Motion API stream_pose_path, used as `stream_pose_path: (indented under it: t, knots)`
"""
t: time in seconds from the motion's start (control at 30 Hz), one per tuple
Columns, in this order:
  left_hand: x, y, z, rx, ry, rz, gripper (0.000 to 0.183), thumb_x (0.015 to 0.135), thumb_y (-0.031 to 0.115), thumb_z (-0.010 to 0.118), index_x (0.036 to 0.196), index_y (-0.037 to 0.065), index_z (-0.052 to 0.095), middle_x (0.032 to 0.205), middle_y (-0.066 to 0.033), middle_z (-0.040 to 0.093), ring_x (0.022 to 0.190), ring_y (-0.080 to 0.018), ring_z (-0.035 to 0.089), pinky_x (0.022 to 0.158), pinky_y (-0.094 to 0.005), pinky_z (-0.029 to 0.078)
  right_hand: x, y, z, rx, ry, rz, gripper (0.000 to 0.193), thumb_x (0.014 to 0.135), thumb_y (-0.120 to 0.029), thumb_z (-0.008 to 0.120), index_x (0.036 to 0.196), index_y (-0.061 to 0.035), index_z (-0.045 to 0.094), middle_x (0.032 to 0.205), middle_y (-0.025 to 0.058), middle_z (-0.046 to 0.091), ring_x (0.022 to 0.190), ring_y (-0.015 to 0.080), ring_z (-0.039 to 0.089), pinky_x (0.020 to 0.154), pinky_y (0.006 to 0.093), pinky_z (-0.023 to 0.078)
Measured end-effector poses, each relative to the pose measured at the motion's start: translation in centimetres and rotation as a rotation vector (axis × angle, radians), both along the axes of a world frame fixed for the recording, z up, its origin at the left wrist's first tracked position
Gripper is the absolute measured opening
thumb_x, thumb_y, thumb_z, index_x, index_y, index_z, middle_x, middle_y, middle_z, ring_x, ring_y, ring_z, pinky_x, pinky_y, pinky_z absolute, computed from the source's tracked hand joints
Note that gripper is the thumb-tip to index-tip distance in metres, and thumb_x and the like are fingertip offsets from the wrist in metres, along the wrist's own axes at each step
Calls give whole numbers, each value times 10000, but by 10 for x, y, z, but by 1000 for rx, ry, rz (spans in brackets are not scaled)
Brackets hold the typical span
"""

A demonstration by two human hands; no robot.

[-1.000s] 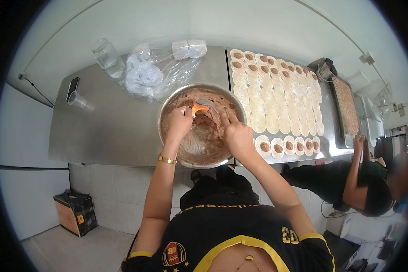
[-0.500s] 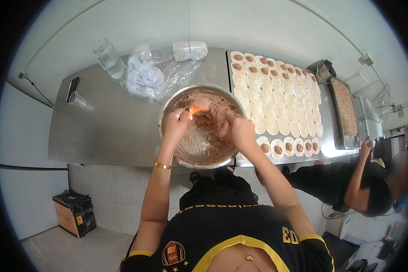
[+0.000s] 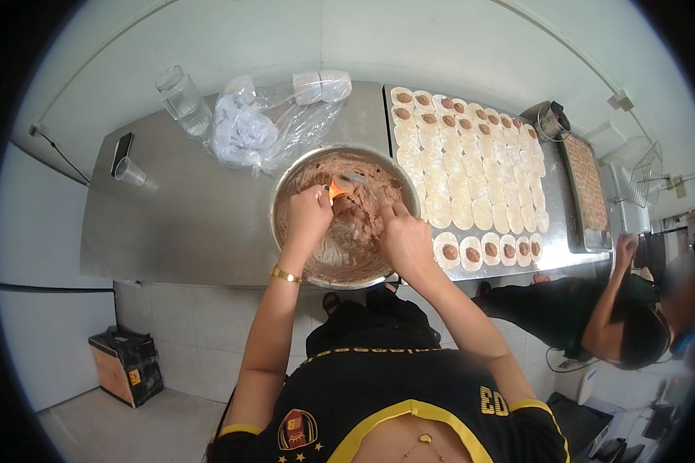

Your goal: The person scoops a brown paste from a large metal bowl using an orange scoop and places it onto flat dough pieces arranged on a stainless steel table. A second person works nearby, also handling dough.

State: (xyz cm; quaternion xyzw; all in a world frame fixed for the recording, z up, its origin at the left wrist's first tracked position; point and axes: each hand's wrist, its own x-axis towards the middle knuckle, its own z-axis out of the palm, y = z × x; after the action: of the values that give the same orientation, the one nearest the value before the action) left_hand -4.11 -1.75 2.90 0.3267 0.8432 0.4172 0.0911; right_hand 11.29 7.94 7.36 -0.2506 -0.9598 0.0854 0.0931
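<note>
In front of me stands a wide metal bowl (image 3: pixel 280 174), its inside smeared with a pinkish-brown minced meat mixture (image 3: pixel 363 212). My left hand (image 3: pixel 309 218) is closed round the orange handle of a scoop (image 3: pixel 337 190); its greyish head lies over the mixture. Over the right part of the bowl, my right hand (image 3: pixel 406 235) has its fingers curled down at the mixture. Whatever it grips, if anything, is hidden.
Rows of flat, pale dough wrappers (image 3: pixel 463 185), some topped with filling, cover the right table. Beyond them lies a filled tray (image 3: pixel 587 185). A plastic bag (image 3: pixel 247 131), glass pitcher (image 3: pixel 184 100), cup (image 3: pixel 130 172) and phone (image 3: pixel 121 153) sit left. A co-worker (image 3: pixel 594 316) is at right.
My left hand has moved right and slightly down with the scoop, whose head points further right. My right hand has shifted slightly down within the bowl.
</note>
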Motion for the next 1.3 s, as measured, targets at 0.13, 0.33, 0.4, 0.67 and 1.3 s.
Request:
stream_pose_path:
  t: [0.13,0.33,0.4,0.67,1.3]
  knots:
    - [-16,1,-9,-116,-268,8,232,841,186,504,791,-13,611,625,-181,595,543,-320,586,501,-382,427,4,1,-13,222,70,131,559,695,-37,533,1246,10,452,819,112,527,603,242,607,479,338,487]
    - [-21,-12,-7,118,-789,-22,251,878,206,491,771,9,602,563,-1,507,459,-69,448,425,-252,338,6,1,-34,328,-20,205,616,706,-62,519,1296,54,383,827,104,518,599,187,581,473,301,489]
    - [-17,-16,-3,163,-775,-6,244,882,189,487,754,5,583,552,2,486,449,-63,420,416,-239,316,6,-1,-35,312,-27,198,611,707,-62,522,1292,52,389,838,113,522,606,194,586,477,308,493]
    - [-10,-23,2,285,-613,-17,264,891,186,495,715,-4,544,534,0,469,441,-71,402,412,-253,307,-4,24,-33,55,78,87,477,698,-13,527,1172,-67,546,773,125,582,603,311,599,538,399,497]
    - [-2,-13,14,74,224,-60,129,835,86,512,770,-24,522,637,-233,540,611,-404,553,529,-458,399,4,21,3,140,18,179,493,672,-28,551,1162,-83,535,760,107,569,564,295,599,485,400,487]
